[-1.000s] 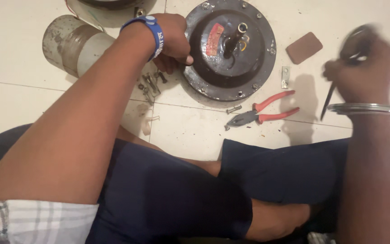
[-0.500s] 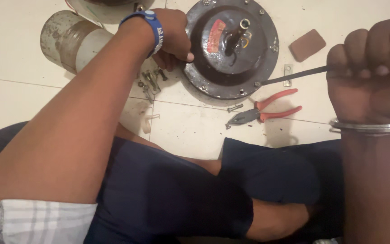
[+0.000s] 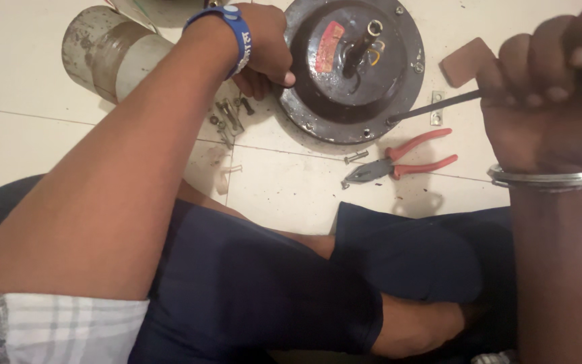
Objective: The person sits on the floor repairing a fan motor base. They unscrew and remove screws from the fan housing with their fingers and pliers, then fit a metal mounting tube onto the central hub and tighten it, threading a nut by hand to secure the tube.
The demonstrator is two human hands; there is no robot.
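A round dark metal motor housing (image 3: 351, 87) with a short shaft in its middle lies flat on the white tiled floor. My left hand (image 3: 264, 47), with a blue wristband, grips its left rim. My right hand (image 3: 547, 101), with a metal bangle on the wrist, is closed on a screwdriver (image 3: 432, 108). The screwdriver's dark shaft reaches left and its tip touches a screw spot on the housing's right rim.
Red-handled pliers (image 3: 399, 162) and a loose bolt (image 3: 356, 158) lie just below the housing. Several screws (image 3: 227, 118) are scattered under my left hand. A grey metal cylinder (image 3: 106, 54) lies at the top left. A brown flat piece (image 3: 463, 61) lies right of the housing. My crossed legs fill the lower frame.
My right hand swung the screwdriver from upright at the far right to level, and its tip now rests on the housing's rim. My left hand stayed on the rim.
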